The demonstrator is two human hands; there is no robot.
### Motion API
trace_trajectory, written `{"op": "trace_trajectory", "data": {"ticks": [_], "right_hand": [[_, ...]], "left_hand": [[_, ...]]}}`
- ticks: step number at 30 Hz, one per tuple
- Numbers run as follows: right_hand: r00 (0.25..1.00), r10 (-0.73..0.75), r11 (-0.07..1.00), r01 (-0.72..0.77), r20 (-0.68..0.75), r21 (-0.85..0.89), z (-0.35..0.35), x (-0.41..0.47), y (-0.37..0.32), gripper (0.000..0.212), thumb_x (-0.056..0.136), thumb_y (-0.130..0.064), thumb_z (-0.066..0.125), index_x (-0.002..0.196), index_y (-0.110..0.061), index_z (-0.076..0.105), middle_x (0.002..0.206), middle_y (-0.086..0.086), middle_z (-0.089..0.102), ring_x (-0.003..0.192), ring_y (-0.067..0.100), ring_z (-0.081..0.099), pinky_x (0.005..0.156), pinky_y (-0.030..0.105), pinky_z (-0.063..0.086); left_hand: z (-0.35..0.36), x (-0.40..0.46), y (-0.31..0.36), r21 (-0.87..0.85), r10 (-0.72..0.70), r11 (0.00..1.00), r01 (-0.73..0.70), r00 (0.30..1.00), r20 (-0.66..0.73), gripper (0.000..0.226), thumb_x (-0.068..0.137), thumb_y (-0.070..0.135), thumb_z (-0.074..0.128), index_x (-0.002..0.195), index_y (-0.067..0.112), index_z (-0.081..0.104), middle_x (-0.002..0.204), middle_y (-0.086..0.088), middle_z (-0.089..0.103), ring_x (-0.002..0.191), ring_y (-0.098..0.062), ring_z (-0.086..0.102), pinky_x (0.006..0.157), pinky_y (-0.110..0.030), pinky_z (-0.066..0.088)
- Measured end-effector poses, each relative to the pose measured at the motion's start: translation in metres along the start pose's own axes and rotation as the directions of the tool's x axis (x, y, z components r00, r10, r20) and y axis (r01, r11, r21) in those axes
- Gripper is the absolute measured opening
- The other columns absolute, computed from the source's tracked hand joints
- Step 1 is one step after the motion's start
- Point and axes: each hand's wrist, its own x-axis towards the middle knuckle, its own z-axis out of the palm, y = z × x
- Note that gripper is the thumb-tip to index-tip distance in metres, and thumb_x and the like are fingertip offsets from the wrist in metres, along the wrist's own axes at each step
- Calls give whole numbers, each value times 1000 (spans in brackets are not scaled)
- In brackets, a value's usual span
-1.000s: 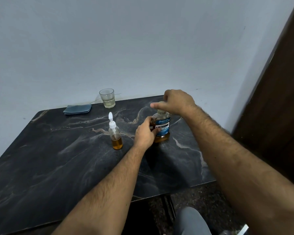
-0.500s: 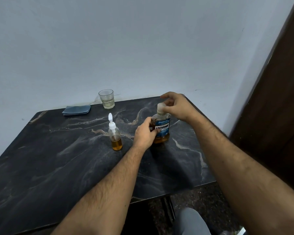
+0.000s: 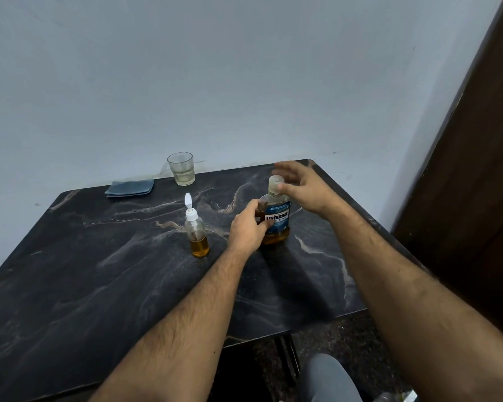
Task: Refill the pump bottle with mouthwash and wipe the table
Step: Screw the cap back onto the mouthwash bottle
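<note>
Left hand (image 3: 249,229) grips the capped amber blue-labelled mouthwash bottle (image 3: 276,220); right hand (image 3: 302,188) open, thumb on cap; clear plastic pump bottle (image 3: 197,230) left of it awaits refilling.

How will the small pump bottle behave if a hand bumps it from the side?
The pump bottle would probably tip easily: it is tall and narrow on a small base. Its amber liquid fills only the lower part, so it is likely light, though the low weight steadies it a little. On the smooth marble-look table it might also slide.
</note>
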Motion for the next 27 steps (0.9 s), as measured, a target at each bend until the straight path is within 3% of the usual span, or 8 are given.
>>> {"op": "trace_trajectory", "data": {"ticks": [3,6,12,16,18,21,25,27], "right_hand": [[999,7,1000,-8,-51,-17,2,1,0,40,91,-13,69,129,-15,61,125,-3,66,114,7,60,102,33,51],[994,2,996,-11,-106,-88,4,3,1,43,87,-16,73,128,-18,63,120,-4,68,108,7,62,99,35,52],[1000,-5,944,-5,-30,-330,7,5,-9,44,93,-20,66,136,-21,58,137,0,58,122,14,53,100,25,38],[992,-27,893,-32,-125,-449,7,8,-15,38,80,-33,78,113,-16,69,107,-3,70,100,11,61,83,28,49],[977,-35,854,-80,-211,-514,12,8,-16,38,76,-44,79,102,-17,68,92,-6,67,90,10,59,76,28,46],[956,-55,792,-135,-289,-596,21,7,-17,38,77,-49,73,95,-17,63,87,-5,66,87,15,60,83,34,49],[987,51,778,-135,-153,-614,15,11,-23,50,80,-52,71,112,-16,60,102,-3,64,99,17,60,88,35,49],[994,113,864,-94,9,-494,7,13,-25,48,88,-39,69,127,-15,58,122,0,63,115,17,58,100,28,37]], "left_hand": [[-1,0,0,25,8,1000,-8,1000,-6,39,93,19,66,128,25,51,132,3,63,123,-16,58,104,-43,48],[2,0,0,61,11,998,-8,999,-48,38,92,22,67,127,27,52,128,4,65,121,-16,60,101,-42,50],[6,-3,0,77,19,997,-12,996,-91,41,92,21,67,130,26,51,128,3,66,121,-17,60,101,-40,50],[7,-4,1,105,11,994,0,994,-105,39,93,22,66,128,24,50,127,1,66,120,-17,60,97,-36,48],[8,-6,2,109,4,994,9,993,-120,37,93,21,65,127,24,51,126,1,66,119,-17,60,94,-34,48],[9,-7,3,108,6,994,6,994,-106,40,93,20,66,129,23,50,129,1,65,122,-18,59,97,-37,48],[6,-7,3,108,-5,994,12,997,-73,42,94,20,65,132,23,49,133,0,62,125,-18,57,100,-39,47],[3,-7,4,104,-4,995,12,997,-72,40,93,20,65,130,21,50,132,-1,63,125,-19,57,99,-38,47]]}}
